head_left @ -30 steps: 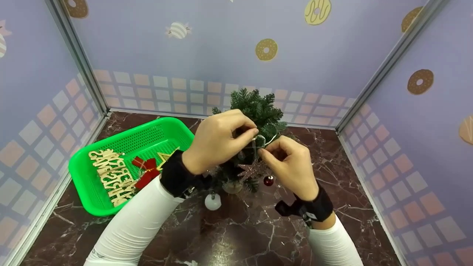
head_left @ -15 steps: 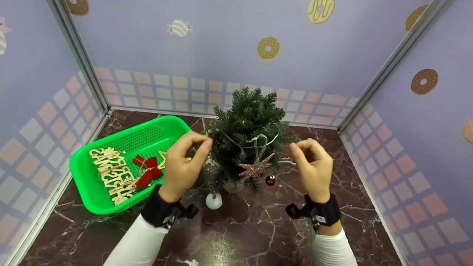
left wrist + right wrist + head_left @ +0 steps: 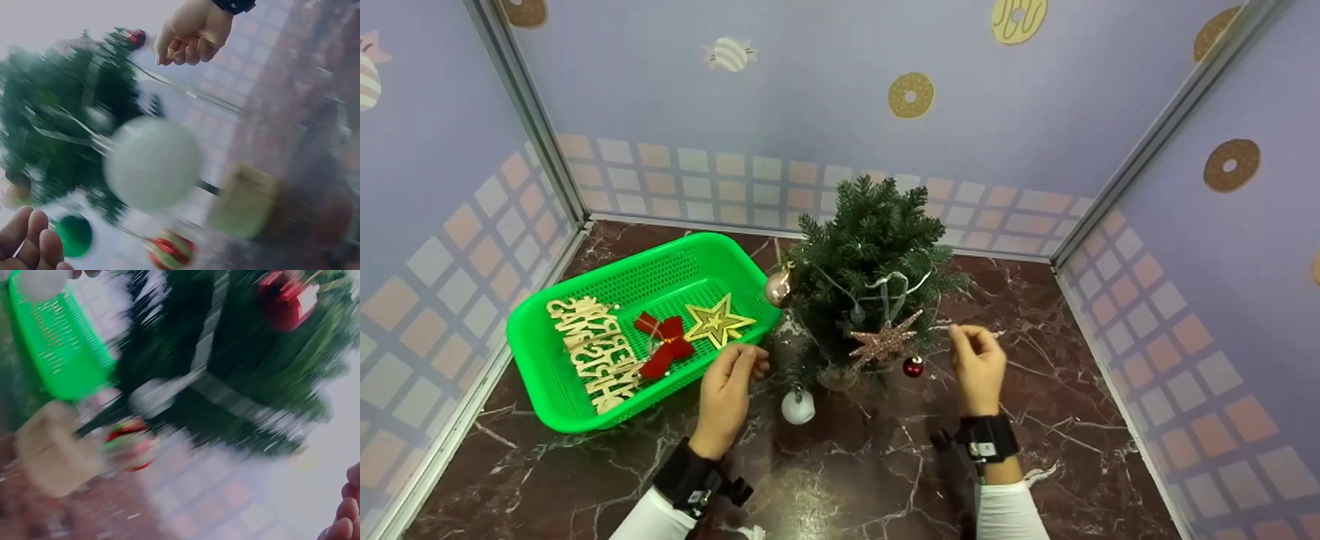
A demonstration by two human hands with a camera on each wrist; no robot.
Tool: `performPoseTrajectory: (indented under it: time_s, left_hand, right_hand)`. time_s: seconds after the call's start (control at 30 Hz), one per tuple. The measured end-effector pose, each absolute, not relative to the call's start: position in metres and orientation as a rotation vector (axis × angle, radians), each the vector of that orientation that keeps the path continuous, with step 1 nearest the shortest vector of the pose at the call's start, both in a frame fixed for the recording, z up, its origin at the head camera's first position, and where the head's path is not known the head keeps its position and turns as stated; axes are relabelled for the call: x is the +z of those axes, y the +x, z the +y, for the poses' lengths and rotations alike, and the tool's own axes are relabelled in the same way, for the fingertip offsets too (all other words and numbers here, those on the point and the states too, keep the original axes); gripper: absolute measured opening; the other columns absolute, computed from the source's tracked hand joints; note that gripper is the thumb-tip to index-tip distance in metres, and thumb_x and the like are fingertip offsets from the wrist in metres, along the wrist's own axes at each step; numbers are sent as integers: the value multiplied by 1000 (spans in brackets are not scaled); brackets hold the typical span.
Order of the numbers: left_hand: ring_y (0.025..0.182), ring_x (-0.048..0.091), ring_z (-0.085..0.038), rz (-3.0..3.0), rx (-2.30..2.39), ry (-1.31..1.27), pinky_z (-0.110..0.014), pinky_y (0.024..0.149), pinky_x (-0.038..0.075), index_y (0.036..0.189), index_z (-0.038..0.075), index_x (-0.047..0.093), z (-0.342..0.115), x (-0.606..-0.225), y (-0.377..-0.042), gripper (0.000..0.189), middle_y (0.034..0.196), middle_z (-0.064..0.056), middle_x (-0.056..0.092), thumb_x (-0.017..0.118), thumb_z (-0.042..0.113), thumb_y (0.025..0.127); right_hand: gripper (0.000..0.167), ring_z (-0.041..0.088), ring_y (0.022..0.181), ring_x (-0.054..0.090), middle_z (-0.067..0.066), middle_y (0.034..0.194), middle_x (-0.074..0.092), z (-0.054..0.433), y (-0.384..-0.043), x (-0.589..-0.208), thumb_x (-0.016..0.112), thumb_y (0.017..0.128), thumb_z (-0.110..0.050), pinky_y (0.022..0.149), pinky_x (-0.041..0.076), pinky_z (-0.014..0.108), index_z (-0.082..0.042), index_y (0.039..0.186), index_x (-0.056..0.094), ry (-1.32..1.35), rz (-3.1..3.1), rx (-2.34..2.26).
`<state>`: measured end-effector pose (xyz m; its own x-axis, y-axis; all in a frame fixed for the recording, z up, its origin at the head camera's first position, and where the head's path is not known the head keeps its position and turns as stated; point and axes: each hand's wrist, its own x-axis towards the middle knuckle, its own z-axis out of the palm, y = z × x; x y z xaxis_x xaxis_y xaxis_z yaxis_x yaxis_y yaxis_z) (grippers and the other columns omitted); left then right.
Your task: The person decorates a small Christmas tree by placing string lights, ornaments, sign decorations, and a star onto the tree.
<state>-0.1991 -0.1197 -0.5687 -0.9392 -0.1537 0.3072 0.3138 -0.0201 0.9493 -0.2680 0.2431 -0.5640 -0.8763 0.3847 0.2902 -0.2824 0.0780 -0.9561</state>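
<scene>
A small green Christmas tree (image 3: 877, 225) stands in the middle, with a glittery pink star ornament (image 3: 883, 341) hanging on its front by a pale ribbon loop (image 3: 894, 289). My left hand (image 3: 727, 397) hovers with loosely bent fingers between the green basket's near corner and the white ball ornament (image 3: 798, 407), holding nothing. To the right of the tree, my right hand (image 3: 979, 367) is in the air with loosely bent fingers and nothing in them. A thin light wire (image 3: 941, 327) passes behind its fingertips, and a dark red ball (image 3: 913, 366) hangs to its left.
On the left, a green basket (image 3: 536, 397) holds a gold star (image 3: 718, 321), a red bow (image 3: 667, 346) and gold lettering (image 3: 592, 352). A champagne ball (image 3: 778, 289) hangs beside its rim. In the blurred left wrist view, a striped ball (image 3: 171, 249) hangs near the tree's base (image 3: 247, 199).
Both hands have come away from the ribbon and wire at the tree's front. The left moved left and down, the right moved right and down; the star ornament is left hanging.
</scene>
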Motion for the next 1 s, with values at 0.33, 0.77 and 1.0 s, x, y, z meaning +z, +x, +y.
performPoseTrajectory:
  time_s: [0.33,0.77,1.0]
  left_hand:
    - [107,69,-20,-1912,-2571,-8,-40,98,57,129,-6,64,-109,-623,-229,62,113,-2,73,30,44,119]
    - [161,24,-52,-1941,-2699,-17,-58,133,24,157,-18,36,-93,-645,-236,67,168,-38,29,33,36,118]
    - [160,17,-52,-1984,-2626,-36,-57,133,21,160,-20,21,-94,-647,-230,57,169,-38,18,31,16,117]
  right_hand:
    - [16,13,59,55,-1,74,60,196,-274,-634,62,94,3,55,48,26,8,108,69,-166,-2151,1883]
    - [40,44,134,63,26,140,68,170,-258,-654,67,104,-14,115,50,55,5,139,64,179,-2525,1707]
    - [44,35,130,69,13,139,73,176,-257,-656,68,107,-29,112,53,52,-7,145,66,404,-2587,1648]
